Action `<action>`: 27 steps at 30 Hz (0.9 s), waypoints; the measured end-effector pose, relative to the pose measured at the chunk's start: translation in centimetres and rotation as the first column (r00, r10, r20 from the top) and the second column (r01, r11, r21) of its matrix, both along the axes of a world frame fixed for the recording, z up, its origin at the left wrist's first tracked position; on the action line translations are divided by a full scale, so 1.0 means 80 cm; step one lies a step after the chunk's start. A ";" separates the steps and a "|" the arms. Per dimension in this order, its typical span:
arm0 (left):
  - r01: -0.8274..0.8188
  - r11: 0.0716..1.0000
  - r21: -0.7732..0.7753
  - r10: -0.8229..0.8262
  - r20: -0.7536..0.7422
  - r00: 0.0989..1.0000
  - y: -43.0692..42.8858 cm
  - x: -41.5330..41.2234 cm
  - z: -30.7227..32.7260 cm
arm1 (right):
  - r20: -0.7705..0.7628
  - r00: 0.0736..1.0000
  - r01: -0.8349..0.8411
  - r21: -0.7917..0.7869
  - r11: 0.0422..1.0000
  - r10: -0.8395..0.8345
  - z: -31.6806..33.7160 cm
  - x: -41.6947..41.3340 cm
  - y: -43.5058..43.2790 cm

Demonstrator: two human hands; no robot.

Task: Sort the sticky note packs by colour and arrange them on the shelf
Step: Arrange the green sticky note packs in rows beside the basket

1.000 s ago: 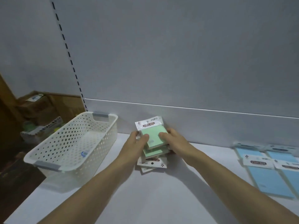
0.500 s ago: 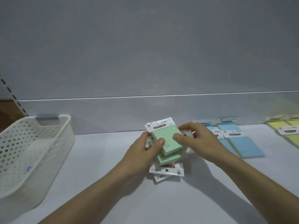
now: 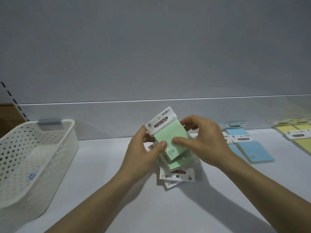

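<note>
A stack of green sticky note packs (image 3: pixel 170 137) is held above the white shelf (image 3: pixel 104 165) near its middle. My left hand (image 3: pixel 144 148) grips the stack's left side, thumb on the top pack. My right hand (image 3: pixel 202 140) grips the right side, thumb on the face and fingers over the far edge. The top pack's white header points up and left; lower packs' headers (image 3: pixel 176 175) point toward me. Blue packs (image 3: pixel 252 148) lie to the right, and yellow packs (image 3: pixel 296 132) at the far right.
A white perforated basket (image 3: pixel 33 158) stands at the shelf's left end; a small blue label shows on its floor. The grey back panel (image 3: pixel 151 64) rises behind the shelf. Bare shelf surface lies between the basket and my hands.
The view has swung right, bringing the blue and yellow packs in. Both hands have lifted the green stack a little and tilted it.
</note>
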State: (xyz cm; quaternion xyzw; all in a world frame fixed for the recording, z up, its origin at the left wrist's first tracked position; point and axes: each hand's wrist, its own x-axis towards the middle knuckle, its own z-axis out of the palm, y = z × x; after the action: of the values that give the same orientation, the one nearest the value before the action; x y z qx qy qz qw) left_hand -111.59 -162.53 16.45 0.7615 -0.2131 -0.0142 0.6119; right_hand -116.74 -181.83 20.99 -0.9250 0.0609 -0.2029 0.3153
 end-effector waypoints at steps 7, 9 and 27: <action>-0.001 0.949 -0.315 -0.081 -0.247 0.966 0.030 0.010 0.006 | -0.046 0.994 -0.085 0.298 0.951 0.104 0.002 0.016 0.008; -0.027 0.950 -0.311 -0.058 -0.261 0.964 0.045 0.016 0.005 | -0.059 0.988 -0.109 0.373 0.921 0.141 0.000 0.022 0.010; -0.604 0.746 0.279 0.560 0.227 0.797 0.141 0.104 -0.065 | -0.313 0.922 -0.196 0.131 0.972 0.228 -0.002 0.142 0.076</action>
State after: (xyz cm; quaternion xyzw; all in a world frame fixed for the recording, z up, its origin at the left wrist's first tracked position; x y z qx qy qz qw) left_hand -103.26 -151.26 11.23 0.8822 0.0022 0.1903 0.4306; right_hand -105.41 -175.76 20.80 -0.9304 0.0216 -0.0090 0.3658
